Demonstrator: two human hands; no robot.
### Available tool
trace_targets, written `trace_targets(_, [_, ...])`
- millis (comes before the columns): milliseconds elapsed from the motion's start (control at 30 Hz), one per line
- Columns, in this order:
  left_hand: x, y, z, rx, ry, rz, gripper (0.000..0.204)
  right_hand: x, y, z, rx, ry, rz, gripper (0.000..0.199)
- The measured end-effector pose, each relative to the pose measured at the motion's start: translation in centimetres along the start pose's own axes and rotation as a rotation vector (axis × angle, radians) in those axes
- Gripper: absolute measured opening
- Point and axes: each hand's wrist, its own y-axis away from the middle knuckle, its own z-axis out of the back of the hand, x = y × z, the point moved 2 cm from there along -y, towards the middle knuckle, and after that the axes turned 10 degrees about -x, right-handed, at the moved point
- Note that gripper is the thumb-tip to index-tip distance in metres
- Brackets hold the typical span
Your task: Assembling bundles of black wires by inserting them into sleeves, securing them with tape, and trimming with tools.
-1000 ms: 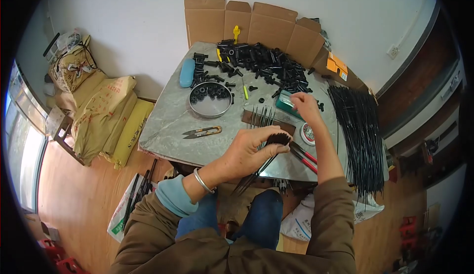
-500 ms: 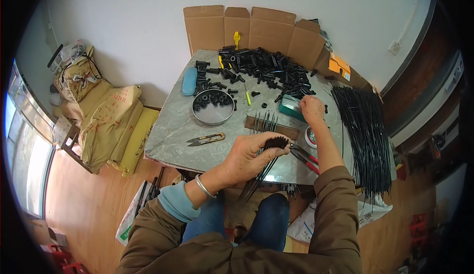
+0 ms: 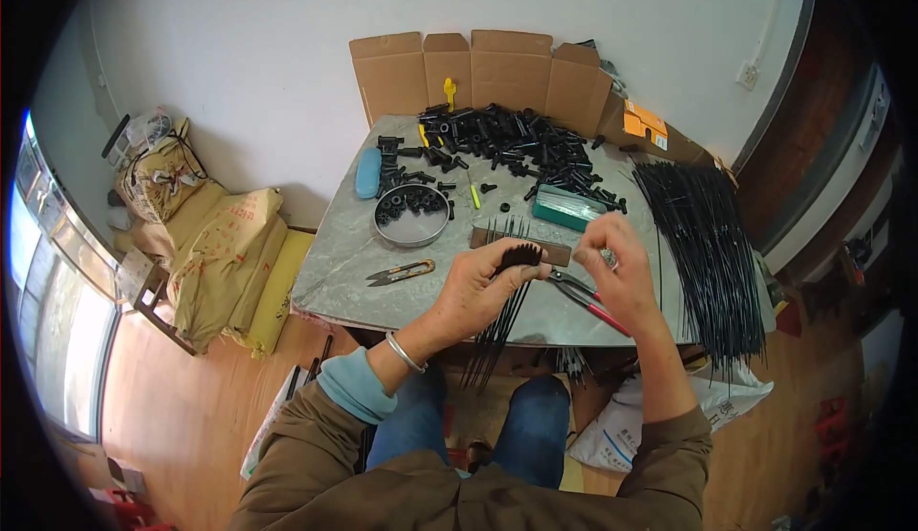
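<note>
Left hand: fingers clamped round a bundle of black rods, part-filled.
Right hand: fingertips pinched, contents unclear.
Left: large rod pile on table.

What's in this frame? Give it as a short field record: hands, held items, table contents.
left hand: grips a bundle of thin black rods, ends fanned at the top
right hand: raised beside the bundle, fingers pinched; what it pinches is too small to tell
table: grey top
round tin: holds small black parts
snips: lying left of the hands
rod pile: right side
boxes: cardboard, open, at the far edge
</note>
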Motion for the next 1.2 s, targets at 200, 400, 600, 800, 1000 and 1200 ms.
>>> trace_targets(200, [0.0, 0.0, -0.3, -0.010, 0.041, 0.009, 0.015, 4.1, 0.9, 0.1, -0.005, 0.174, 0.177, 0.009])
trace_targets(400, [-0.1, 0.1, -0.3, -0.007, 0.048, 0.027, 0.015, 3.7, 1.3, -0.2, -0.021, 0.133, 0.154, 0.016])
trace_targets(600, [-0.2, 0.1, -0.4, -0.008, 0.067, 0.031, 0.014, 3.9, 1.1, -0.1, -0.029, 0.112, 0.171, 0.017])
trace_targets(800, [-0.2, -0.1, -0.3, 0.012, 0.026, 0.027, 0.016, 5.4, -0.6, 1.1, 0.014, 0.274, 0.362, 0.018])
trace_targets(1000, [-0.2, -0.2, -0.5, 0.045, 0.028, 0.033, 0.018, 5.5, -0.5, 0.8, 0.017, 0.257, 0.338, 0.014])
trace_targets(1200, [-0.1, -0.4, -0.5, 0.101, 0.118, 0.084, 0.018, 3.9, 1.2, -0.3, -0.028, -0.089, -0.052, 0.011])
